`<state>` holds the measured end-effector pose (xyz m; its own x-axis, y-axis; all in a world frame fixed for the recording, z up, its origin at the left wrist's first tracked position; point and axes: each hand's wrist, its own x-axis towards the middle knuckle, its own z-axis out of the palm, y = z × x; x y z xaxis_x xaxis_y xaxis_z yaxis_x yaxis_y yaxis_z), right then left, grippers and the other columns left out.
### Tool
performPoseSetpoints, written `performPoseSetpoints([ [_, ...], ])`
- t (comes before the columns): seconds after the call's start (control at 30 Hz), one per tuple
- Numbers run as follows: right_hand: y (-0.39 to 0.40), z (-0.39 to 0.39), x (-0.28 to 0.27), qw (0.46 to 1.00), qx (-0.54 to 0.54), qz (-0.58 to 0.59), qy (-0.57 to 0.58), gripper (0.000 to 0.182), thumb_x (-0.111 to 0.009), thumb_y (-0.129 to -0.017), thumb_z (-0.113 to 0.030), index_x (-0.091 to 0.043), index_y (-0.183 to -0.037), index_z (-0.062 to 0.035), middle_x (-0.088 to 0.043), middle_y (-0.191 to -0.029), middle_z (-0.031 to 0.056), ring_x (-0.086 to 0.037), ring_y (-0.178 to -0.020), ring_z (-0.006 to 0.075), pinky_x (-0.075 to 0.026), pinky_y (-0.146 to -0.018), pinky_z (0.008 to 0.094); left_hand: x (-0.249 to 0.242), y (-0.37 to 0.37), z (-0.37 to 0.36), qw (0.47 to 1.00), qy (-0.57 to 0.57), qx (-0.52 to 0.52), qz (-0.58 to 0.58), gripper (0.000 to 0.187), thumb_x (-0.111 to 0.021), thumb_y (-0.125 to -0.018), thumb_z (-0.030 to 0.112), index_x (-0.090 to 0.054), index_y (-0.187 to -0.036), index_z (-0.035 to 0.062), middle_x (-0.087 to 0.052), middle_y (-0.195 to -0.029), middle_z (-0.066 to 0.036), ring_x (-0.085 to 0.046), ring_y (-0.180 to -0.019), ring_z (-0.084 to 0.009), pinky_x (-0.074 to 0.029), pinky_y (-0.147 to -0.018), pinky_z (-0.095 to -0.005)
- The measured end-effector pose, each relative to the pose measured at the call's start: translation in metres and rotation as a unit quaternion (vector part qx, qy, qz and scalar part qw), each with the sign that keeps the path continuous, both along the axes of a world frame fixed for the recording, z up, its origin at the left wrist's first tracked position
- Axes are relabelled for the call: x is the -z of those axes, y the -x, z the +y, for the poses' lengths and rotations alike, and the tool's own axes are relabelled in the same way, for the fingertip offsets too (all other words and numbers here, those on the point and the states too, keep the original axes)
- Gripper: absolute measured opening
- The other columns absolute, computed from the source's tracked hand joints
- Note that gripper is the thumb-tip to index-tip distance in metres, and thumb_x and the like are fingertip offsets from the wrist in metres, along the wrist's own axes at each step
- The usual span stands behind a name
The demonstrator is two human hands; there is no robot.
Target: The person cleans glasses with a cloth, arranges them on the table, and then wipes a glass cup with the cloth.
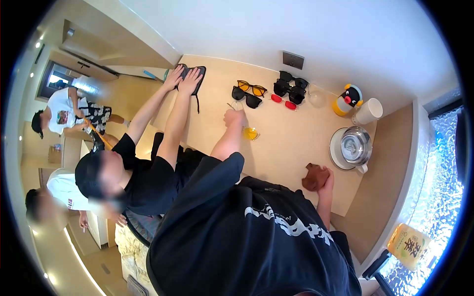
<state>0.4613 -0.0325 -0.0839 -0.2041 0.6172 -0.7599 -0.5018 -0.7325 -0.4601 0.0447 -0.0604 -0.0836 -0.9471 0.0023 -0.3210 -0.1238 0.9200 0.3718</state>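
Note:
My left hand [234, 118] is closed over the table, with fingers curled at a pair of glasses. A yellow lens [251, 133] shows on one side of the hand and a thin clear rim [236, 105] on the other; my fingers hide the middle. In my right hand [326, 178] is a crumpled brown cloth [314, 177], gripped near the table's front edge. Beyond my left hand lie black sunglasses [247, 97] and yellow-lensed glasses [252, 88]. More black sunglasses [289, 91] and red-lensed glasses [284, 102] sit to their right.
A penguin figure [347, 100], white cup [369, 111] and metal bowl [356, 146] on a white plate [337, 154] stand at right. At left, a co-worker's hands [182, 79] press on a black pouch [198, 74]. Two more people stand behind. A wall outlet [293, 59] is at the back.

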Motion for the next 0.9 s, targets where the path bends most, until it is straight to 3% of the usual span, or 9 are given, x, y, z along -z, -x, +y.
performPoseSetpoints([
  [0.27,-0.001,0.003,0.041,0.94,-0.037,0.33,-0.075,0.044,-0.037,-0.095,-0.026,-0.035,-0.13,0.001,-0.052,-0.115,0.0088,-0.054,-0.097,0.0142,-0.045,-0.085,0.0254,-0.002,0.027,-0.05,0.947,-0.319,-0.041,-0.024,0.024,-0.068,-0.068,0.022,-0.067,-0.071,-0.0019,-0.066,-0.085,-0.015,-0.062,-0.077,-0.0223,-0.047,-0.068,-0.0332],
  [0.3,0.026,0.008,-0.037,0.806,-0.051,0.569,0.156,0.041,-0.037,-0.095,-0.029,-0.04,-0.127,-0.0038,-0.052,-0.094,0.0023,-0.049,-0.082,0.0114,-0.044,-0.071,0.0242,-0.012,0.016,-0.057,0.948,-0.315,-0.041,-0.031,0.024,-0.068,-0.068,0.022,-0.067,-0.071,-0.0019,-0.066,-0.085,-0.015,-0.062,-0.077,-0.0223,-0.047,-0.068,-0.0332],
  [0.33,0.033,-0.004,-0.022,0.963,-0.018,0.268,-0.008,0.04,-0.043,-0.094,-0.029,-0.043,-0.122,-0.0011,-0.054,-0.108,0.0054,-0.052,-0.094,0.0149,-0.045,-0.082,0.0285,-0.033,0.001,-0.065,0.929,-0.364,-0.026,-0.057,0.023,-0.065,-0.071,0.022,-0.067,-0.075,-0.0003,-0.065,-0.086,-0.012,-0.061,-0.08,-0.0196,-0.045,-0.071,-0.0323],
  [0.43,0.065,0.006,0.001,0.939,-0.181,0.28,-0.082,0.044,-0.04,-0.094,-0.033,-0.045,-0.121,0.0009,-0.057,-0.1,0.0083,-0.055,-0.088,0.0174,-0.046,-0.078,0.0265,-0.063,-0.041,-0.078,0.871,-0.466,0.007,-0.155,0.021,-0.061,-0.077,0.019,-0.067,-0.082,-0.0002,-0.065,-0.088,-0.01,-0.06,-0.084,-0.0164,-0.043,-0.076,-0.0295],
  [0.5,0.089,0.019,0.038,0.8,-0.238,0.541,0.103,0.041,-0.041,-0.093,-0.031,-0.048,-0.116,0.0015,-0.055,-0.081,0.0037,-0.052,-0.072,0.0149,-0.045,-0.062,0.0254,-0.074,-0.068,-0.08,0.828,-0.512,0.026,-0.229,0.019,-0.06,-0.079,0.015,-0.066,-0.086,-0.0017,-0.066,-0.088,-0.011,-0.06,-0.085,-0.0159,-0.044,-0.077,-0.0277],
  [0.57,0.121,0.02,-0.052,0.801,-0.257,0.536,0.066,0.029,-0.044,-0.091,-0.023,-0.052,-0.107,-0.0002,-0.053,-0.08,0.0032,-0.052,-0.071,0.0145,-0.044,-0.061,0.0258,-0.08,-0.093,-0.078,0.732,-0.575,0.051,-0.362,0.021,-0.058,-0.083,0.016,-0.064,-0.093,-0.0023,-0.065,-0.092,-0.01,-0.06,-0.087,-0.015,-0.044,-0.079,-0.027],
  [0.6,0.132,0.019,-0.053,0.954,-0.179,0.224,-0.085,0.031,-0.047,-0.09,-0.022,-0.053,-0.112,-0.0012,-0.057,-0.096,0.0089,-0.056,-0.086,0.0189,-0.046,-0.075,0.0272,-0.078,-0.103,-0.076,0.729,-0.571,0.054,-0.373,0.021,-0.058,-0.083,0.016,-0.064,-0.093,-0.0023,-0.065,-0.092,-0.01,-0.06,-0.087,-0.015,-0.044,-0.079,-0.027],
  [0.7,0.152,0.019,-0.075,0.966,-0.082,0.225,-0.101,0.036,-0.051,-0.088,-0.023,-0.051,-0.117,-0.0014,-0.055,-0.11,0.0141,-0.054,-0.102,0.0197,-0.044,-0.086,0.0284,-0.076,-0.133,-0.068,0.732,-0.559,0.129,-0.367,0.018,-0.053,-0.087,0.011,-0.063,-0.093,-0.0032,-0.064,-0.092,-0.009,-0.059,-0.088,-0.0167,-0.044,-0.083,-0.0291],
  [0.9,0.15,0.003,-0.09,0.9,-0.253,-0.101,-0.341,0.037,-0.067,-0.078,-0.016,-0.055,-0.106,0.0039,-0.062,-0.087,0.0111,-0.06,-0.077,0.0151,-0.049,-0.069,0.0274,-0.08,-0.169,-0.056,0.796,-0.503,0.195,-0.273,0.016,-0.055,-0.086,0.009,-0.064,-0.089,-0.004,-0.063,-0.084,-0.005,-0.055,-0.079,-0.0088,-0.042,-0.073,-0.0217],
])
